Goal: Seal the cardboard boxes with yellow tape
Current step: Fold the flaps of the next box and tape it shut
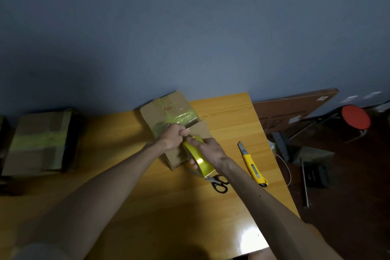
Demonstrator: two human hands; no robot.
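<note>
While the right hand point(207, 148) wraps its fingers round the tape roll point(199, 160), the left hand point(173, 136) pinches its free end, keeping it taut I'd guess.

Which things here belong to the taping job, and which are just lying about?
In the job: box under the hands, tape roll gripped by the right hand, left hand pinching its loose end, taped box at left.
Lying about: scissors, knife, red stool.

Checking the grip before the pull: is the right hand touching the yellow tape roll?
Touching. The head view shows the right hand gripping the yellow tape roll, fingers curled over its rim, thumb against its side.
</note>
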